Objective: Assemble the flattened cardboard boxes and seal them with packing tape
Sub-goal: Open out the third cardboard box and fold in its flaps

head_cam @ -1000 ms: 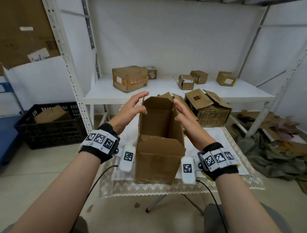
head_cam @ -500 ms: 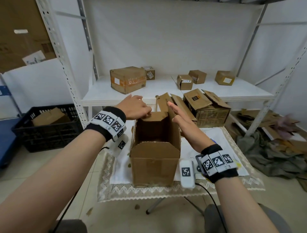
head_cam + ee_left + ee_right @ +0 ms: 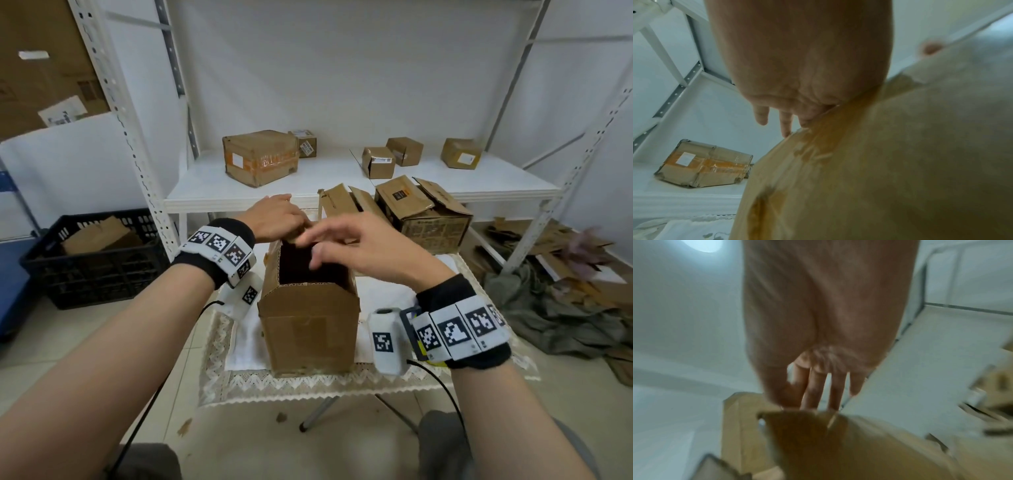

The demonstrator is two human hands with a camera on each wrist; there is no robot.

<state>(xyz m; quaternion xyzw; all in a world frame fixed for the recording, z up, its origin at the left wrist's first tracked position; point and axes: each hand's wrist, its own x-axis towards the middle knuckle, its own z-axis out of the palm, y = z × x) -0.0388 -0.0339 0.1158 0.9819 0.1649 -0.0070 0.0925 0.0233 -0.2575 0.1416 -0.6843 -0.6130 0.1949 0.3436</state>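
Observation:
A brown cardboard box (image 3: 308, 329) stands upright on the lace-covered small table (image 3: 308, 383), its top partly open and dark inside. The near flap (image 3: 308, 291) leans inward. My left hand (image 3: 277, 217) lies on the far flap and presses it down; in the left wrist view its straight fingers (image 3: 785, 123) rest along the cardboard (image 3: 879, 162). My right hand (image 3: 356, 246) hovers over the opening from the right, fingers spread and blurred. In the right wrist view its fingertips (image 3: 818, 394) meet the edge of a flap (image 3: 801, 434).
Behind the table a white shelf (image 3: 342, 192) carries a taped box (image 3: 260, 157) and several small boxes. An open box (image 3: 424, 216) sits just beyond my right hand. A black crate (image 3: 92, 257) stands on the floor at left, scrap cardboard and cloth (image 3: 565, 291) at right.
My left hand went from beside the box onto the far flap and folded it down. My right hand swung from the right wall to above the opening.

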